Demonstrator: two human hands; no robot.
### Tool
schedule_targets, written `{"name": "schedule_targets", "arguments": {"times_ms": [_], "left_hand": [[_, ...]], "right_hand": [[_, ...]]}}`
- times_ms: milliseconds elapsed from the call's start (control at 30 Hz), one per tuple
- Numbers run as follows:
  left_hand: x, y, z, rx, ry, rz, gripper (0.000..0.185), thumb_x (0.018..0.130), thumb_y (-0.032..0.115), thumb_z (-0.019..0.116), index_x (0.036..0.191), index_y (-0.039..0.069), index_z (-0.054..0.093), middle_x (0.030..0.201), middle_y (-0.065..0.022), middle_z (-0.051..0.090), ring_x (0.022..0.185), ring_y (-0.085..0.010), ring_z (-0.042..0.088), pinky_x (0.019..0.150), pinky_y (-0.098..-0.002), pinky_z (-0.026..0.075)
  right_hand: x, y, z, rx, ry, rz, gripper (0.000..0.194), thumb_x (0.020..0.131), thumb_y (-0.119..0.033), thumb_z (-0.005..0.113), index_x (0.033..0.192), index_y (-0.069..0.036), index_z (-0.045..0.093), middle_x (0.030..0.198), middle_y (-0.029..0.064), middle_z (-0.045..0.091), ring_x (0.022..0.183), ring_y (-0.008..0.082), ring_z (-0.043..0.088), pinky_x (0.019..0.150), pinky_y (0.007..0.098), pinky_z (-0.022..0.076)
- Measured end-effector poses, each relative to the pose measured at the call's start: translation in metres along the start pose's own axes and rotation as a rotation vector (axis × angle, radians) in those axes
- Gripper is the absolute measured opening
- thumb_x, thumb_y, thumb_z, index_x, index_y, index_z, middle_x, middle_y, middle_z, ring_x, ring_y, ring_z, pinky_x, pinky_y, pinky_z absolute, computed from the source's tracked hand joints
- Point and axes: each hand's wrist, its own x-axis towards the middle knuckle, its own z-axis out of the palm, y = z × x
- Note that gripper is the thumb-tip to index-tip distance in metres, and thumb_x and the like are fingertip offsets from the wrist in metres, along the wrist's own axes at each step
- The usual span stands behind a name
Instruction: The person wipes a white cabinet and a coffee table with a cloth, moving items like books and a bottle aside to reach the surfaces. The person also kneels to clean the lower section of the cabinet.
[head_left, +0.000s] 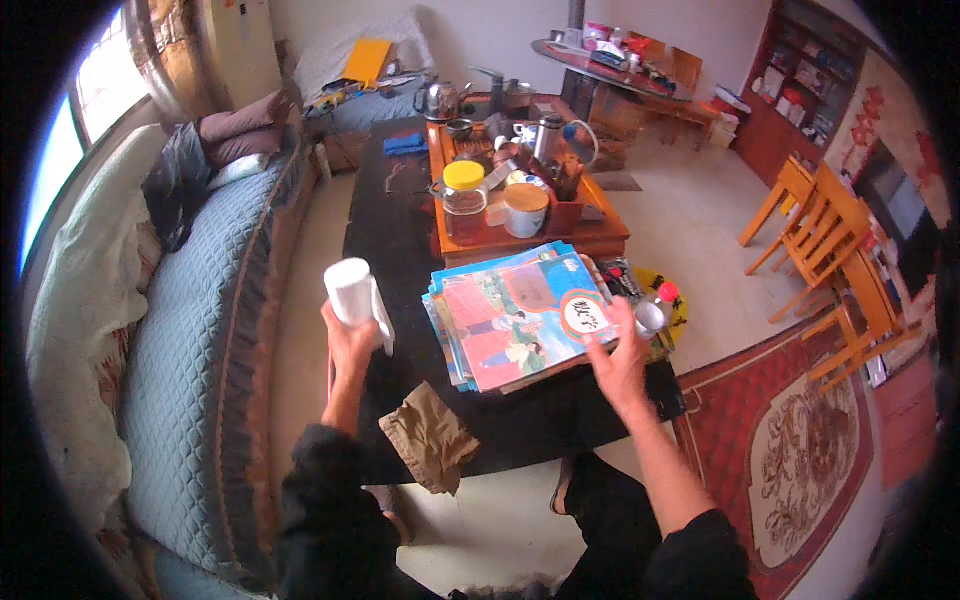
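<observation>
My left hand (351, 337) grips a white roll, apparently of paper (349, 289), upright over the left edge of the black table (390, 217), a loose end hanging at its right side. My right hand (619, 356) rests its spread fingers at the right edge of a stack of books (525, 315) with a pink and blue cover on top; whether it grips them I cannot tell. A crumpled brown cloth (430, 439) lies over the table's near edge. Right of the stack stands a small metal-looking cup (649, 319), close to a bottle with a red cap (667, 292).
Behind the books, a wooden tea tray (607, 229) bears a yellow-lidded jar (463, 187), a wooden-lidded canister (525, 210) and a steel tumbler (548, 139). A steel kettle (442, 101) and folded blue cloth (403, 145) are farther back. A quilted sofa (202, 315) runs along the left; wooden chairs (825, 217) stand right.
</observation>
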Motion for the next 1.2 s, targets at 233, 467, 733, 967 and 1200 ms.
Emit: {"name": "schedule_targets", "arguments": {"times_ms": [233,467,733,967,1200], "left_hand": [[0.053,-0.046,0.058,-0.110,0.045,0.136,0.083,0.057,0.011,0.088,0.127,0.002,0.044,0.119,-0.0132,0.057,0.113,-0.0287,0.057,0.097,-0.0407,0.046],[-0.030,-0.004,0.053,0.127,0.010,0.279,0.077,0.076,0.023,0.079,0.139,-0.001,0.040,0.133,-0.0221,0.050,0.125,-0.0362,0.048,0.107,-0.0451,0.037],[-0.098,0.048,0.059,0.037,-0.404,-0.187,0.060,0.090,0.041,0.066,0.125,-0.006,0.055,0.119,-0.0205,0.063,0.101,-0.0229,0.064,0.088,-0.0343,0.050],[-0.096,0.061,0.012,-0.586,-0.845,-0.790,0.037,0.083,0.027,0.073,0.109,0.000,0.067,0.094,-0.0098,0.071,0.077,-0.0199,0.068,0.067,-0.0303,0.053],[-0.147,0.068,-0.035,-0.681,-0.779,-0.712,0.038,0.085,0.022,0.071,0.114,-0.002,0.062,0.101,-0.0108,0.069,0.082,-0.0180,0.067,0.071,-0.0303,0.054]], "right_hand": [[0.056,0.076,0.021,-0.281,-0.310,0.455,0.074,0.090,-0.046,0.057,0.144,-0.001,0.034,0.137,0.0259,0.050,0.126,0.0403,0.049,0.104,0.0469,0.0394],[0.075,0.103,0.018,-0.193,-0.396,0.692,0.072,0.073,-0.059,0.072,0.106,0.004,0.062,0.107,0.0253,0.068,0.101,0.0360,0.066,0.085,0.0424,0.0505],[0.050,0.093,0.030,0.075,-0.449,0.836,0.068,0.074,-0.056,0.076,0.103,0.005,0.070,0.096,0.0148,0.072,0.086,0.0201,0.069,0.076,0.0319,0.0536],[0.018,0.067,-0.006,0.600,-0.556,0.953,0.050,0.086,-0.041,0.071,0.118,-0.002,0.066,0.111,0.0102,0.070,0.096,0.0132,0.067,0.082,0.0272,0.0521],[-0.026,0.003,-0.054,0.847,-0.612,0.972,0.048,0.085,-0.028,0.072,0.122,0.000,0.057,0.114,0.0105,0.066,0.100,0.0156,0.064,0.088,0.0299,0.0499]]}}
